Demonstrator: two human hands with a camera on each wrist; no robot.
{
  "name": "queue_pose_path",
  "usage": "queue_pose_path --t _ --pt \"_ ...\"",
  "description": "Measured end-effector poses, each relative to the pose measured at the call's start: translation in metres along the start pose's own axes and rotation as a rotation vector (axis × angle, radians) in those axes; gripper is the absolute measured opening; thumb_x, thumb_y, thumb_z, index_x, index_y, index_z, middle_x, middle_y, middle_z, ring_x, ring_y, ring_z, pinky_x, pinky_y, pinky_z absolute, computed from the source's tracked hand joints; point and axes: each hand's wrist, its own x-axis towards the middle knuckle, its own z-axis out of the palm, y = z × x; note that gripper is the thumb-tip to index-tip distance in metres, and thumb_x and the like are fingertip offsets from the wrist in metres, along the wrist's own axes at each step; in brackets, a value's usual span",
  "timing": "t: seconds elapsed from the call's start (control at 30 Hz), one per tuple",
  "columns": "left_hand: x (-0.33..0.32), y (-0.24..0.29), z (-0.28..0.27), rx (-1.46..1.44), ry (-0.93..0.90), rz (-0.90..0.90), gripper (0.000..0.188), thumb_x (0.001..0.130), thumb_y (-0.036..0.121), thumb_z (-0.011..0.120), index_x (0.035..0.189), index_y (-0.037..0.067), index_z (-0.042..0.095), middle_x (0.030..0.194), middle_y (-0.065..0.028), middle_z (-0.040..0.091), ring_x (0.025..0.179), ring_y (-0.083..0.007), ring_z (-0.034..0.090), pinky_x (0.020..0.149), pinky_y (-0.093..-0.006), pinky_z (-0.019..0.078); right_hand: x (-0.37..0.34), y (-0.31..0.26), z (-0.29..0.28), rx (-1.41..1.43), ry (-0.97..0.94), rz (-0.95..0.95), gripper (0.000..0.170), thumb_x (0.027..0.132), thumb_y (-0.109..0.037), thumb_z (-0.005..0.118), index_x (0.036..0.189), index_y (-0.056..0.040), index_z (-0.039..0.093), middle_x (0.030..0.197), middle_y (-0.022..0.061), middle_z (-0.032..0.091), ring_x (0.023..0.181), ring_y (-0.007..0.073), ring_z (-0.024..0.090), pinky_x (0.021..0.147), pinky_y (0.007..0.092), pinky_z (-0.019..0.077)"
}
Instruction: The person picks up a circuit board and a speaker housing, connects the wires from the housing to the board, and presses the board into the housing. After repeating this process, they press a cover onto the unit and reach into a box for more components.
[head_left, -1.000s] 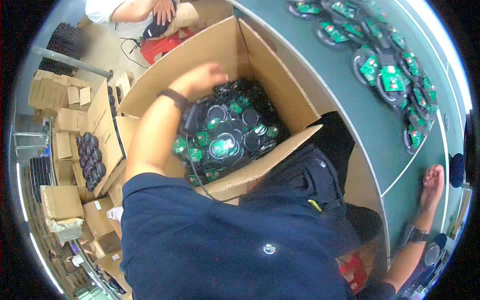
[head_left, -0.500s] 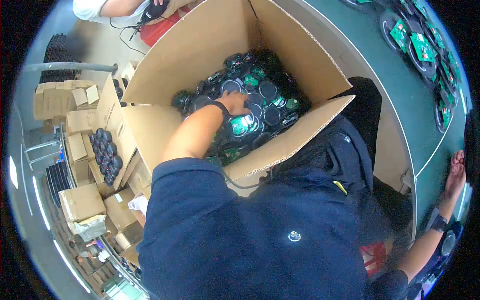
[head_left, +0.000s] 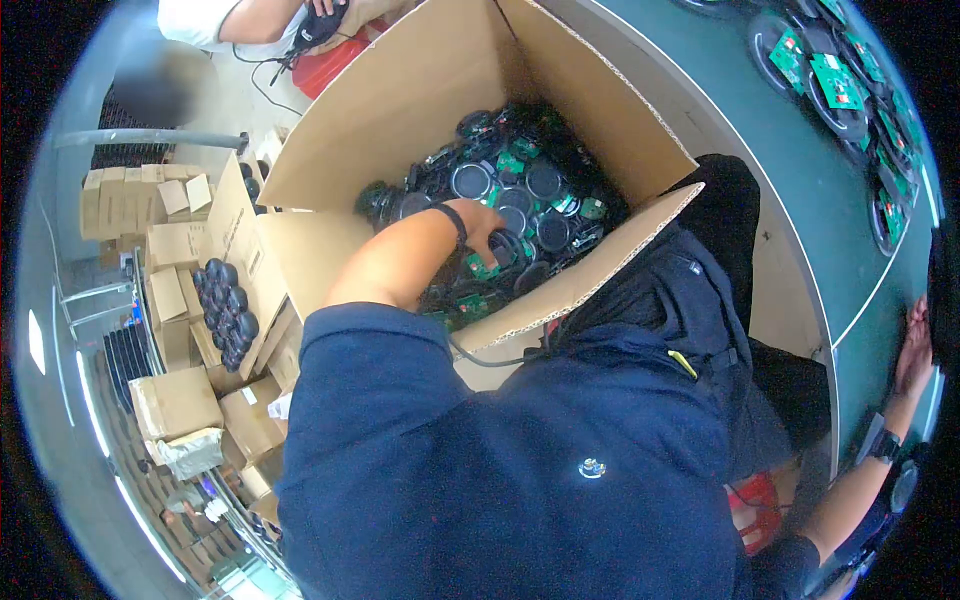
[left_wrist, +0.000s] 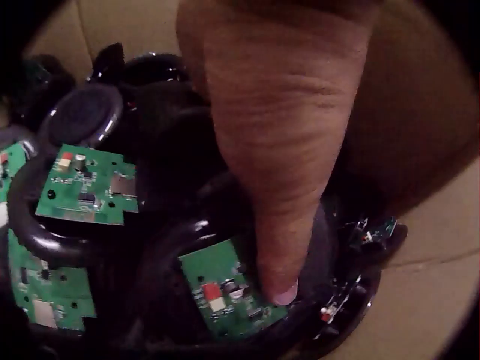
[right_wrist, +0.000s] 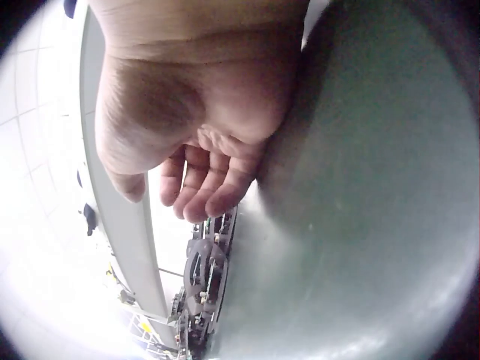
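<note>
In the head view my left hand [head_left: 482, 228] reaches into a tall cardboard box [head_left: 390, 105] heaped with black round housings [head_left: 544, 180] carrying green circuit boards. Its fingers curl down on one black round housing with a circuit board near the front of the heap. Up close in the left wrist view, the thumb [left_wrist: 281, 225] presses beside a green circuit board [left_wrist: 225, 289]; the other fingers are hidden. My right hand [head_left: 913, 350] rests on the green table at the far right, its fingers loosely bent around nothing, as the right wrist view shows.
More black housings with circuit boards [head_left: 840, 85] lie piled on the green table [head_left: 730, 70]. At left stand cardboard boxes [head_left: 175, 405] and a carton panel with black round parts [head_left: 226, 315]. Another person's arm [head_left: 262, 18] is at the top. A cable [head_left: 490, 362] hangs by the box front.
My left hand has come down from above the heap onto the housings, and its fingers have curled in. The view has shifted; my right hand stays on the table.
</note>
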Motion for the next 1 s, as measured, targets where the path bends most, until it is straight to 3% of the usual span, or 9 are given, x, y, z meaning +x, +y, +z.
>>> queue_pose_path --t 0.07,0.13,0.33,0.37,0.47,0.53,0.67,0.8,1.0 --pt "0.0 -0.004 0.006 0.027 0.053 0.083 0.102 0.064 0.057 0.084 0.145 0.006 0.048 0.136 -0.0256 0.058 0.121 -0.0394 0.06 0.1 -0.0452 0.0479 -0.005 -0.003 0.008 -0.011 -0.037 0.009 0.036 0.107 -0.026 0.042 0.129 0.0016 0.051 0.132 0.0081 0.05 0.116 0.0171 0.048 0.109 0.0314 0.0346" --pt "0.0 0.003 0.01 0.055 0.031 0.068 0.103 0.063 0.055 0.085 0.145 0.006 0.045 0.131 -0.0232 0.063 0.119 -0.0395 0.06 0.1 -0.0453 0.0481 -0.005 -0.002 0.027 -0.031 0.176 -0.008 0.031 0.107 -0.028 0.044 0.118 -0.0032 0.058 0.109 0.006 0.054 0.1 0.0148 0.049 0.09 0.0281 0.039" --pt "0.009 0.013 0.011 -0.137 -0.169 0.006 0.089 0.068 0.036 0.086 0.144 0.008 0.048 0.127 -0.0172 0.066 0.116 -0.0331 0.063 0.098 -0.0458 0.0497 -0.009 -0.019 0.083 -0.075 0.186 -0.026 0.025 0.105 -0.031 0.05 0.106 -0.0061 0.054 0.098 0.0013 0.05 0.087 0.0132 0.047 0.081 0.0266 0.0401" --pt "0.0 0.011 0.013 -0.215 -0.086 0.173 0.082 0.071 0.032 0.084 0.141 0.008 0.051 0.126 -0.0171 0.067 0.115 -0.0324 0.064 0.098 -0.0461 0.0502 -0.01 -0.022 0.087 -0.069 0.139 -0.027 0.025 0.104 -0.031 0.052 0.107 -0.0061 0.056 0.098 0.0021 0.053 0.088 0.0127 0.05 0.079 0.0267 0.0421" --pt "0.005 -0.014 0.042 -0.125 0.177 0.144 0.079 0.073 0.032 0.084 0.14 0.006 0.052 0.122 -0.0212 0.067 0.115 -0.0339 0.064 0.098 -0.0443 0.0498 -0.014 -0.039 0.125 0.013 0.112 -0.096 0.023 0.104 -0.03 0.055 0.104 -0.0062 0.056 0.096 0.0037 0.056 0.085 0.0119 0.054 0.073 0.0258 0.0452" --pt "-0.026 0.017 0.012 -0.239 0.049 0.112 0.074 0.073 0.035 0.081 0.136 0.008 0.055 0.125 -0.0222 0.065 0.117 -0.0377 0.061 0.1 -0.0444 0.0484 -0.015 -0.036 0.13 0.036 0.123 -0.065 0.023 0.104 -0.029 0.055 0.104 -0.006 0.056 0.096 0.0046 0.057 0.083 0.0118 0.055 0.072 0.0255 0.0462" --pt "-0.043 0.014 0.017 -0.226 0.279 0.169 0.075 0.074 0.033 0.082 0.137 0.005 0.053 0.122 -0.021 0.065 0.112 -0.0316 0.064 0.097 -0.0414 0.0498 -0.016 -0.041 0.143 0.071 0.116 -0.065 0.02 0.104 -0.027 0.055 0.101 -0.0071 0.056 0.093 0.0044 0.056 0.081 0.0118 0.055 0.072 0.0252 0.0474" --pt "-0.077 0.03 -0.003 -1.016 0.373 0.125 0.063 0.08 0.014 0.083 0.135 0.002 0.054 0.12 -0.0059 0.066 0.109 -0.0164 0.061 0.097 -0.0362 0.0499 -0.017 -0.046 0.151 0.095 0.095 -0.073 0.019 0.103 -0.027 0.056 0.1 -0.008 0.056 0.09 0.0041 0.056 0.081 0.012 0.055 0.071 0.0247 0.0467" --pt "-0.075 -0.015 0.012 -1.183 0.816 0.176 0.06 0.086 0.012 0.076 0.14 0.003 0.05 0.126 -0.0054 0.063 0.115 -0.016 0.058 0.102 -0.034 0.0463 -0.013 -0.036 0.137 -0.02 0.181 -0.051 0.024 0.102 -0.03 0.055 0.098 -0.0071 0.056 0.089 0.0021 0.053 0.079 0.0123 0.05 0.069 0.0263 0.0415"
